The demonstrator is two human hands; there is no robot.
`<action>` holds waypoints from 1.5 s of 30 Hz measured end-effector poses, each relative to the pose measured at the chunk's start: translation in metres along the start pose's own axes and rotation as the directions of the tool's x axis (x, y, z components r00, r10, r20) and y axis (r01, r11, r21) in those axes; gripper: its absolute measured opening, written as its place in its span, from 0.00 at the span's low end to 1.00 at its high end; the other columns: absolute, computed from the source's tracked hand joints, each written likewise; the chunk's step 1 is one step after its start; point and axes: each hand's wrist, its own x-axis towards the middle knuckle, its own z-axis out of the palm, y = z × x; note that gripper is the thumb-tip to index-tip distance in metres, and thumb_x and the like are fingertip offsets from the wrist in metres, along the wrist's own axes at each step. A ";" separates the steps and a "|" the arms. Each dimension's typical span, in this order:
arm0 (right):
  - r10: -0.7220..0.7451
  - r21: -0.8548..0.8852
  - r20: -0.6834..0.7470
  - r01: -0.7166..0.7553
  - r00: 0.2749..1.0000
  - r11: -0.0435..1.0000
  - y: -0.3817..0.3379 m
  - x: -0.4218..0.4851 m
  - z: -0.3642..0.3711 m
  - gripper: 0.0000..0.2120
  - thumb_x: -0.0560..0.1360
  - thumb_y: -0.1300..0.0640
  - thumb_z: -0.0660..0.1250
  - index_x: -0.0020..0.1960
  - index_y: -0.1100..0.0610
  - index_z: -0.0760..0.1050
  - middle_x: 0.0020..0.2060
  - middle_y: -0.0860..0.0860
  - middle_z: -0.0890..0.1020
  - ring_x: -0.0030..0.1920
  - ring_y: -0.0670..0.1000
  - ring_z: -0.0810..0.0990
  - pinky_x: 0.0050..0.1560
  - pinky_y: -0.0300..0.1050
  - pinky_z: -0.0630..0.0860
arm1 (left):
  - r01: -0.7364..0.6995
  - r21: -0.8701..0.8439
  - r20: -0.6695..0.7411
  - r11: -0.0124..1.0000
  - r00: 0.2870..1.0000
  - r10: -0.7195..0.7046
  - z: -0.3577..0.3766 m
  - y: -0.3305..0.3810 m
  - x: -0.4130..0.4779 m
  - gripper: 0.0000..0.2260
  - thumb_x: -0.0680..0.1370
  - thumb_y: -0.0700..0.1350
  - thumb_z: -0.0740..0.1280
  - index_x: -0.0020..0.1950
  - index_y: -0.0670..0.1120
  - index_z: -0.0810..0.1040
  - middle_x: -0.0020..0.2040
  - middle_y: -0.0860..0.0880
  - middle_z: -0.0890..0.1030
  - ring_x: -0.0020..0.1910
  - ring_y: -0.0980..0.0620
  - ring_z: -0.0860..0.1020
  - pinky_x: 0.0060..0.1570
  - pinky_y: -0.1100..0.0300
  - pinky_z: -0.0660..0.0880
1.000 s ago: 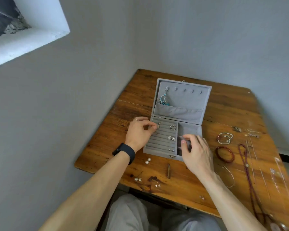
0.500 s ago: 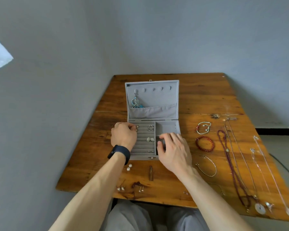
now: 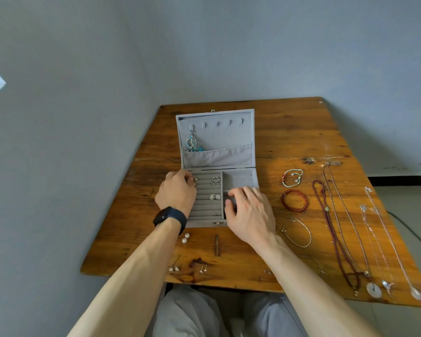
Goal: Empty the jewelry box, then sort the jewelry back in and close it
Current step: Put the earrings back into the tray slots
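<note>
A grey velvet jewelry box (image 3: 238, 177) stands open on the wooden table (image 3: 289, 132). Teal dangling earrings (image 3: 193, 144) hang on a hook inside its lid. Silver earrings (image 3: 215, 181) and another pair (image 3: 215, 197) sit in the ring rolls. My left hand (image 3: 176, 190) curls over the rolls' left edge, fingertips pinching a small earring (image 3: 196, 181). My right hand (image 3: 249, 212) lies over the box's front right compartment with fingers spread; what is under it is hidden.
Right of the box lie a red bead bracelet (image 3: 294, 200), a pale bracelet (image 3: 292, 177), a thin bangle (image 3: 298, 232) and several long necklaces (image 3: 338, 227). Pearl studs (image 3: 185, 237) and small studs (image 3: 174, 268) lie near the front edge. A wall runs along the left.
The camera has swung so the box sits squarer in view. My left hand stays at the ring rolls' upper left, and my right hand stays on the front right compartment.
</note>
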 end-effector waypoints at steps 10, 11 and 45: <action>-0.051 -0.072 -0.084 0.045 0.995 0.996 0.001 -0.003 0.004 0.15 0.79 0.51 0.58 0.57 0.54 0.81 0.52 0.50 0.81 0.54 0.53 0.76 0.51 0.50 0.73 | -0.223 0.192 0.047 0.956 0.975 0.217 -0.003 -0.022 -0.005 0.18 0.78 0.47 0.61 0.67 0.56 0.79 0.64 0.51 0.78 0.58 0.45 0.77 0.45 0.52 0.76; -0.051 -0.074 -0.075 0.046 0.996 0.996 0.001 -0.004 0.004 0.16 0.79 0.51 0.58 0.57 0.54 0.81 0.53 0.50 0.81 0.55 0.54 0.76 0.53 0.50 0.73 | -0.237 0.206 0.053 0.949 0.971 0.231 -0.003 -0.025 -0.005 0.19 0.78 0.47 0.61 0.68 0.56 0.78 0.65 0.50 0.78 0.58 0.45 0.76 0.44 0.52 0.76; -0.024 -0.150 0.139 0.045 0.990 0.988 -0.005 -0.005 -0.013 0.21 0.82 0.49 0.57 0.71 0.55 0.74 0.68 0.51 0.77 0.71 0.52 0.72 0.71 0.51 0.67 | -0.123 -0.147 0.152 0.982 0.978 0.145 -0.029 -0.087 -0.108 0.14 0.73 0.65 0.69 0.51 0.57 0.81 0.54 0.57 0.75 0.58 0.55 0.70 0.55 0.54 0.75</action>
